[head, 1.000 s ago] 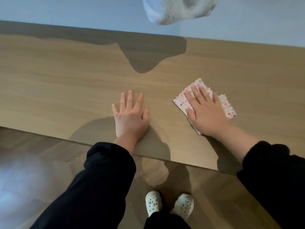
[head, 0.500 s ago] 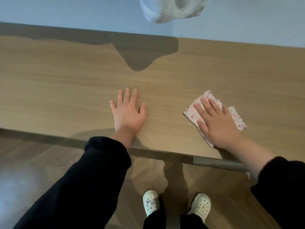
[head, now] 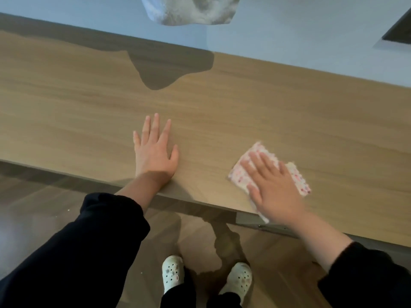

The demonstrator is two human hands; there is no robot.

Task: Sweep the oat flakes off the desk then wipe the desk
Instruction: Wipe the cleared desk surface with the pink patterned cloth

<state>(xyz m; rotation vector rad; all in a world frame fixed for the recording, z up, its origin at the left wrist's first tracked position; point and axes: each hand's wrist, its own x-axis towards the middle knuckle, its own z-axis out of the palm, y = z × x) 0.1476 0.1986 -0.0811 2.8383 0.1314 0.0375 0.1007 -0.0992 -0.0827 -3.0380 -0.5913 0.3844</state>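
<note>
A wooden desk (head: 222,112) spans the view. My left hand (head: 154,150) lies flat on it near the front edge, fingers straight and spread. My right hand (head: 273,187) presses flat with straight fingers on a white cloth with pink dots (head: 297,176) at the desk's front edge; part of the cloth hangs over the edge. No oat flakes show on the desk top. A few pale specks (head: 68,210) lie on the floor at the left.
A pale wall (head: 289,36) runs along the desk's back edge. A fluffy white thing (head: 189,10) hangs at the top of the view and casts a shadow on the desk. Wooden floor (head: 44,207) and my white clogs (head: 172,272) are below.
My right hand has slid the cloth toward me and to the right, down to the front edge of the desk. My left hand has stayed flat in the same spot.
</note>
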